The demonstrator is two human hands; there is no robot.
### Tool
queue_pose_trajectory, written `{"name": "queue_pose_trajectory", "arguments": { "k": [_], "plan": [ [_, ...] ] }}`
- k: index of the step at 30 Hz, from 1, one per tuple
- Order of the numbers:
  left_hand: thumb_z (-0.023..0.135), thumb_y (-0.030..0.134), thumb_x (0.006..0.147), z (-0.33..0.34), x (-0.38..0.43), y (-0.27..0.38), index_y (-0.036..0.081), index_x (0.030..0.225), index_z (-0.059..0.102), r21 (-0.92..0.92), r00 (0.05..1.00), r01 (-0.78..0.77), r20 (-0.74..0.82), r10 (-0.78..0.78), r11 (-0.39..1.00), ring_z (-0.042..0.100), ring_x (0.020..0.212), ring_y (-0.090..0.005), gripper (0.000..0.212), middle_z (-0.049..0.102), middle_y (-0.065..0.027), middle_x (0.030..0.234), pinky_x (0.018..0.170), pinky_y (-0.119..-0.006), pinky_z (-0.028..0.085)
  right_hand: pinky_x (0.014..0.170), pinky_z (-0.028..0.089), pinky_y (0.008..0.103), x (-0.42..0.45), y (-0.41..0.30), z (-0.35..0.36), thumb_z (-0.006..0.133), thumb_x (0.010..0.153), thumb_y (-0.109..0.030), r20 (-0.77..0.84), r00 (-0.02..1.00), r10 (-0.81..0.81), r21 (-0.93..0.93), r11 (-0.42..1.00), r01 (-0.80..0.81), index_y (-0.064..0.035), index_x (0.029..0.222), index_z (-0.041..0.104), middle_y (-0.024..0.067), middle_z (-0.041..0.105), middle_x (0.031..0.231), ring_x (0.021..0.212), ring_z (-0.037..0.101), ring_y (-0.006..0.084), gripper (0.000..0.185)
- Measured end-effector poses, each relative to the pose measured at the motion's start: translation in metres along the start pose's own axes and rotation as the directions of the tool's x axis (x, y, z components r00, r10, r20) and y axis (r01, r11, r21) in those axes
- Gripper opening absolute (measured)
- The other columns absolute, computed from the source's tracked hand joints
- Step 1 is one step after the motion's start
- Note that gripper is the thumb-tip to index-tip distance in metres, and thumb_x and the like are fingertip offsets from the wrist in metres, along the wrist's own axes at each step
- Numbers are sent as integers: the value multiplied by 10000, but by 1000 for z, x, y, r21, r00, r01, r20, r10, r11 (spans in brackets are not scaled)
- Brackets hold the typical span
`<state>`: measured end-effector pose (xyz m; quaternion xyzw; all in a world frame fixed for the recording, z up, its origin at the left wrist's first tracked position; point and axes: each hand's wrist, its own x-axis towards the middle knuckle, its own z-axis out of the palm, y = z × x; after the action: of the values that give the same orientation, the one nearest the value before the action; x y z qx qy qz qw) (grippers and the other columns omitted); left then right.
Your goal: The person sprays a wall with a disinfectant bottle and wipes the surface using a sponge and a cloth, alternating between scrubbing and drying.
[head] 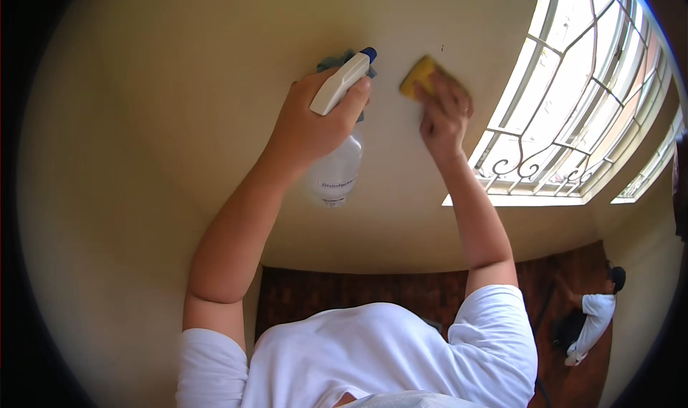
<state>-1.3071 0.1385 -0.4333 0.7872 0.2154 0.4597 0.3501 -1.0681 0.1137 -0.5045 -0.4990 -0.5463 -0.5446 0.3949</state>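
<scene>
My left hand [317, 118] grips a clear plastic spray bottle [338, 163] by its neck, just under the white trigger head [341, 85] with its blue nozzle. The bottle bears a printed label. A grey-green cloth [336, 61] is bunched behind the same hand, partly hidden by it. Up and to the right, my right hand [446, 115] holds a yellow sponge [420, 77] against the cream wall [387, 26]; hand and sponge are slightly blurred. A small dark mark [442, 48] shows on the wall just above the sponge.
Right of my right arm is a bright window [570, 85] with a curled metal grille and a white sill [516, 199]. A dark wooden floor [365, 290] lies below. At the lower right another person [594, 311] in a white shirt and dark cap is bent forward.
</scene>
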Motion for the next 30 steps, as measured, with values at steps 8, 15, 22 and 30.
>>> {"name": "queue_pose_trajectory", "arguments": {
  "k": [8, 15, 22, 30],
  "plan": [
    [555, 343, 892, 10, 4, 1, 61, 775, 626, -68, 998, 50, 27, -49, 996, 518, 606, -111, 313, 549, -11, 625, 579, -284, 415, 881, 382, 344, 22, 32, -13, 637, 652, -87, 201, 885, -420, 205, 901, 382, -190, 858, 705, -64, 596, 1216, 1082, 522, 139, 240],
    [560, 335, 893, 28, 1, 7, 78, 801, 644, -81, 1000, 9, 9, -8, 997, 550, 678, -122, 286, 570, -27, 667, 611, -284, 428, 917, 388, 370, -38, 40, -1, 627, 661, -65, 201, 826, -527, 309, 834, 457, -206, 887, 700, -52, 609, 1196, 1090, 526, 158, 276],
    [569, 346, 892, 46, -15, -18, 66, 796, 650, -264, 999, 26, -39, -38, 964, 575, 741, -120, 307, 625, -20, 746, 650, -275, 442, 942, 398, 385, 115, 79, -9, 648, 663, -129, -120, 964, -237, 16, 971, 240, -224, 879, 700, -69, 627, 1154, 1079, 538, 159, 242],
    [571, 341, 896, 51, -14, -20, 51, 809, 650, -245, 1000, 25, 9, -24, 969, 576, 742, -123, 313, 625, -34, 762, 654, -273, 440, 916, 400, 378, 103, 85, -15, 610, 673, 4, -27, 958, -287, 61, 956, 288, -216, 944, 709, -50, 622, 1126, 1036, 544, 190, 363]
  ]
}}
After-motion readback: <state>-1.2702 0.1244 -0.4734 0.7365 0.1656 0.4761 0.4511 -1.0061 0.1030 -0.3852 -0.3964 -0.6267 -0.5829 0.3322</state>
